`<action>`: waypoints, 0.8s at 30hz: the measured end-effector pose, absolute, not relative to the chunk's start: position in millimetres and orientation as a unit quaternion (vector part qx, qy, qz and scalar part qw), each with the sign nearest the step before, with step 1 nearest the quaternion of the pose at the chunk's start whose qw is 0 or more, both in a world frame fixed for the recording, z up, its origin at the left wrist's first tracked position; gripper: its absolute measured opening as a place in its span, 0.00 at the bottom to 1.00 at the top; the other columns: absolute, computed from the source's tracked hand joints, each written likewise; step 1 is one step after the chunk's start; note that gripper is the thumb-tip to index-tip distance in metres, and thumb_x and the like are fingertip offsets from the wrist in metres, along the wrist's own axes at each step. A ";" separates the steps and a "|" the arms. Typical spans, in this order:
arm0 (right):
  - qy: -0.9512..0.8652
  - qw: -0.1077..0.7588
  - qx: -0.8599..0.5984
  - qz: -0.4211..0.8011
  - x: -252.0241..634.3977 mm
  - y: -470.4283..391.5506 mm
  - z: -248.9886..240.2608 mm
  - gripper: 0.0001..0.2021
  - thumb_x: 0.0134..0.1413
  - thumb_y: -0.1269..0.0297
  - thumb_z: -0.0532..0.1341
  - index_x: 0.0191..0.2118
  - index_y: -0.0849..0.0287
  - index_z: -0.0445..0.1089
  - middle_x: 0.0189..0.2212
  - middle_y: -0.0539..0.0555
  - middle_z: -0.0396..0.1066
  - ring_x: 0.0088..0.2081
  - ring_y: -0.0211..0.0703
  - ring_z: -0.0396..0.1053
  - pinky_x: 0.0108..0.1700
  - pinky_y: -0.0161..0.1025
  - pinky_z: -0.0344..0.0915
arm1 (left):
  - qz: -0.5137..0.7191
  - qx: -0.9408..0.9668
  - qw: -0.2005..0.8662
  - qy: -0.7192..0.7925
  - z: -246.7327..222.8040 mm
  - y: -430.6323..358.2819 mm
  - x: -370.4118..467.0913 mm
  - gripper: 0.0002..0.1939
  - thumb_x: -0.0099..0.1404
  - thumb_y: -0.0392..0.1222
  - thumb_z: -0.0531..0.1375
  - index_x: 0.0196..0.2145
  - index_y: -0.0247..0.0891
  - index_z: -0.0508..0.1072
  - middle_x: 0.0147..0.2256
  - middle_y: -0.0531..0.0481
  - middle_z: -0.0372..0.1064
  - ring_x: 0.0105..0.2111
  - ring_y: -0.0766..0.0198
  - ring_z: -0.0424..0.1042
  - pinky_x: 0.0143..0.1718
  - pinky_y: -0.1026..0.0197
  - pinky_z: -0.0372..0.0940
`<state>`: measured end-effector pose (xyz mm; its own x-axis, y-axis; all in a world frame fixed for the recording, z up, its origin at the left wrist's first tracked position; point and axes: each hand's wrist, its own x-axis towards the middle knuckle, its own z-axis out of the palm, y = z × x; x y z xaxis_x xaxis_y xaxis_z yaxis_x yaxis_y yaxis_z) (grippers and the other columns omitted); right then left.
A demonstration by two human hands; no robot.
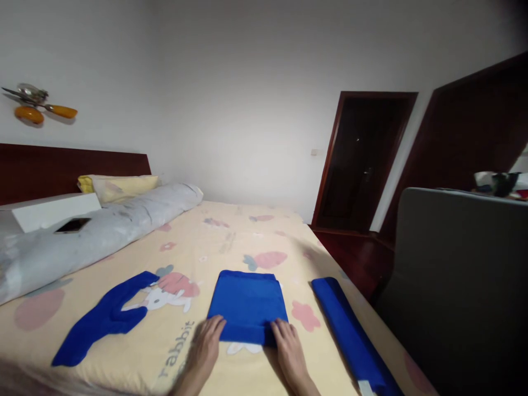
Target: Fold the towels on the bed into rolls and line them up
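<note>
A folded blue cloth [249,302], roughly square, lies flat on the patterned bed sheet [231,242]. My left hand [211,338] grips its near left corner, fingers curled over the edge. At the near right corner, my right hand [286,344] holds the same cloth, its fingers bent onto the edge. A long, narrow folded blue cloth [350,330] with a pale tag at its near end lies to the right. Off to the left, a crumpled blue cloth piece [103,316] with a forked end rests on the sheet.
A rolled grey quilt [144,212] spans the bed's left side, with a phone [73,225] on it and a white box [58,210] beside it. Behind are a pillow [119,187] and headboard [74,165]. A grey chair back [449,275] stands right of the bed.
</note>
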<state>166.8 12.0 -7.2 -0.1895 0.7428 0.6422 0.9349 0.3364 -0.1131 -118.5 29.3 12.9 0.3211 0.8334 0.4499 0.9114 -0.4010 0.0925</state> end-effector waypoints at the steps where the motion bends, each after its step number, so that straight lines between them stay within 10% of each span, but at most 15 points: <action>1: -0.778 0.306 -0.533 -0.131 154.9 11.4 -8.9 0.24 0.51 0.78 0.53 0.53 0.56 0.67 0.50 0.58 0.72 0.50 0.50 0.69 0.53 0.48 0.64 | -0.212 -0.842 0.084 -0.490 9.9 25.1 -108.0 0.34 0.62 0.23 0.44 0.61 0.47 0.63 0.59 0.52 0.64 0.58 0.63 0.63 0.59 0.56 0.57; 8: -0.859 0.256 -0.444 -0.013 110.7 3.2 3.2 0.36 0.57 0.71 0.50 0.70 0.61 0.36 0.68 0.59 0.45 0.68 0.52 0.45 0.65 0.54 0.53 | -0.157 -0.904 0.045 -0.394 14.7 12.1 -66.4 0.35 0.70 0.38 0.46 0.69 0.42 0.32 0.68 0.47 0.40 0.67 0.56 0.45 0.65 0.46 0.48; 15: -0.852 0.186 -0.486 0.050 174.5 0.6 21.5 0.27 0.67 0.56 0.47 0.68 0.47 0.43 0.67 0.53 0.47 0.67 0.50 0.48 0.64 0.57 0.53 | -0.112 -0.894 -0.038 -0.431 35.8 33.0 -130.8 0.30 0.73 0.45 0.46 0.68 0.54 0.37 0.68 0.53 0.41 0.67 0.58 0.46 0.64 0.44 0.49; 24: -0.819 0.272 -0.505 -0.007 228.8 2.5 -0.5 0.24 0.63 0.65 0.50 0.64 0.61 0.56 0.58 0.65 0.65 0.56 0.52 0.67 0.54 0.51 0.65 | -0.192 -0.890 -0.013 -0.412 23.3 51.4 -191.8 0.25 0.67 0.38 0.54 0.61 0.52 0.62 0.59 0.50 0.64 0.60 0.60 0.62 0.58 0.52 0.59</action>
